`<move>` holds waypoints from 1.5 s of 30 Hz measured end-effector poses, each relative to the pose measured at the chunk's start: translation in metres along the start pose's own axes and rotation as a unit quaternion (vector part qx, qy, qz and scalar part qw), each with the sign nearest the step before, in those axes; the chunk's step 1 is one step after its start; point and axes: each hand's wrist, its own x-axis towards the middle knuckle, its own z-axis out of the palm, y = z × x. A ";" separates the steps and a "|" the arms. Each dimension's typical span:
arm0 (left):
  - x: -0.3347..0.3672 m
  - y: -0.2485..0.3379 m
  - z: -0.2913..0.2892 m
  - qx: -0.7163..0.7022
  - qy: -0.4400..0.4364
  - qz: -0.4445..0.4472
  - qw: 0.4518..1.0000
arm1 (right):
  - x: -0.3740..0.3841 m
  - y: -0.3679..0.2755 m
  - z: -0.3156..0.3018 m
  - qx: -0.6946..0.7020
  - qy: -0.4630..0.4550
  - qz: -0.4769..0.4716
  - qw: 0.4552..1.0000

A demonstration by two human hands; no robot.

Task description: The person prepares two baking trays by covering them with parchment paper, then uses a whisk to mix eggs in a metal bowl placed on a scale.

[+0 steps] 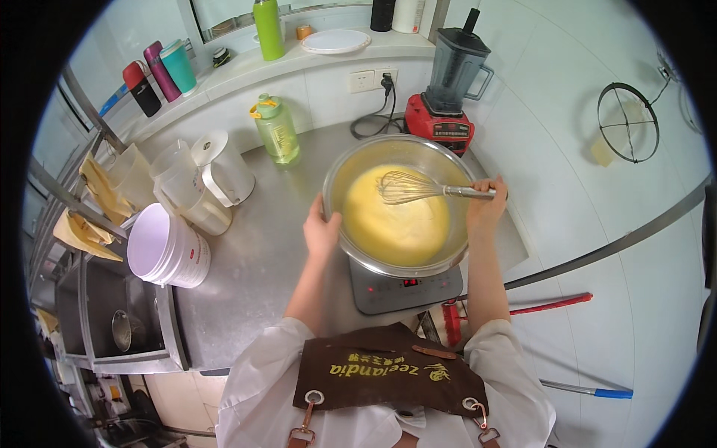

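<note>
A wide stainless steel mixing bowl (357, 254) holds a pale yellow, smooth liquid mixture (396, 228). Under it is a flat dark appliance with a red-lit display (407, 295), much like an induction cooker. My left hand (321, 230) grips the bowl's left rim, fingers on the outer wall. In my right hand (488, 205), closed around its handle, is a metal balloon whisk (407, 188). The whisk slants over the right side of the bowl, its wires at the surface of the mixture; how deep they reach I cannot tell.
Behind the bowl stands a red-based blender (448, 97), its cord plugged into a wall socket. A green bottle (276, 131), white jug (222, 168), clear pitchers (183, 187) and white bucket (168, 246) stand left on the steel counter (261, 284). A sink (123, 313) lies further left.
</note>
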 end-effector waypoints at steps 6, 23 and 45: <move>0.001 -0.005 0.000 0.018 0.009 0.035 0.999 | -0.021 0.016 0.029 -0.245 -0.132 -0.131 0.952; 0.000 -0.003 0.000 0.023 0.004 0.011 1.000 | 0.014 -0.047 -0.011 -0.036 -0.075 0.052 0.995; 0.000 -0.005 0.002 0.019 0.014 0.023 0.999 | 0.008 -0.036 -0.026 -0.040 -0.157 0.104 0.981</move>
